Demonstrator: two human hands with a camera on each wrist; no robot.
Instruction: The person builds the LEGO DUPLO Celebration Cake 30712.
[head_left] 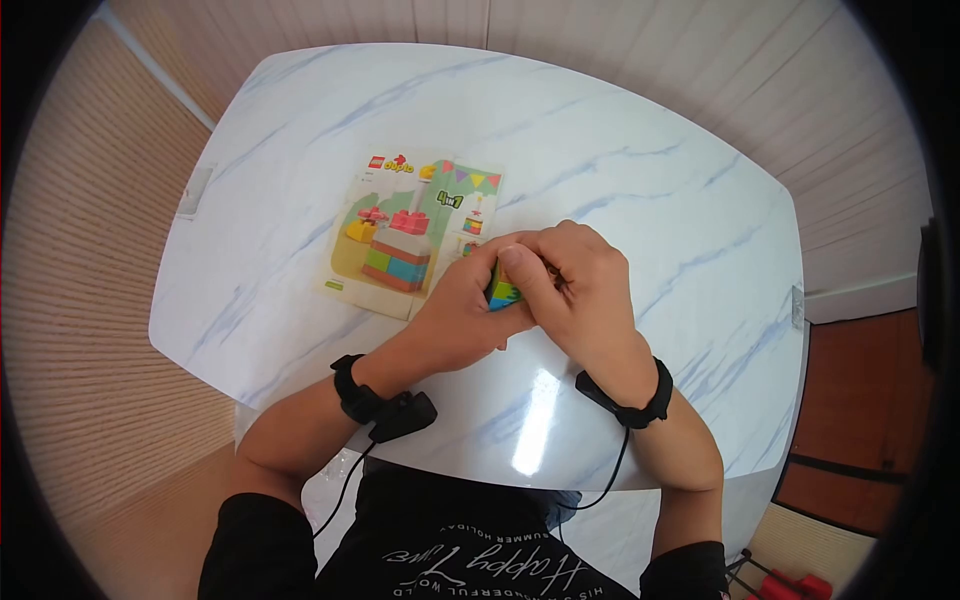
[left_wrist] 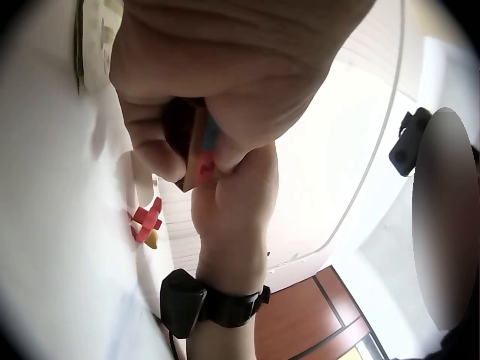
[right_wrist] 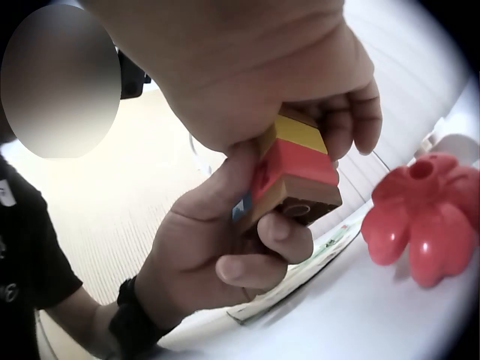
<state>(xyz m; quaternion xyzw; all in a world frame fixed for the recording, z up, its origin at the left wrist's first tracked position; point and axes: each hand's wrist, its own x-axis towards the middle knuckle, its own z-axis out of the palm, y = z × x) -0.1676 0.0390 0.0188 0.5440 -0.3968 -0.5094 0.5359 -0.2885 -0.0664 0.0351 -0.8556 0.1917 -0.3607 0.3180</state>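
Both hands meet around a small stack of toy building bricks (right_wrist: 304, 161), held over the table. Yellow, red, tan and blue parts of it show in the right wrist view, and a green brick with a number (head_left: 506, 292) shows in the head view. My left hand (head_left: 450, 315) grips the stack from the side and below, its fingertips under the tan brick. From the other side my right hand (head_left: 585, 285) grips the upper end by the yellow brick, thumb across the top. The fingers cover much of the stack. A red flower piece (right_wrist: 424, 214) stands close by on the table.
A Duplo instruction booklet (head_left: 385, 240) lies on the marbled white table (head_left: 600, 130), left of the hands and partly beneath them. In the left wrist view a yellow piece (left_wrist: 152, 239) shows beside the red flower. The table's near edge runs close to the person's body.
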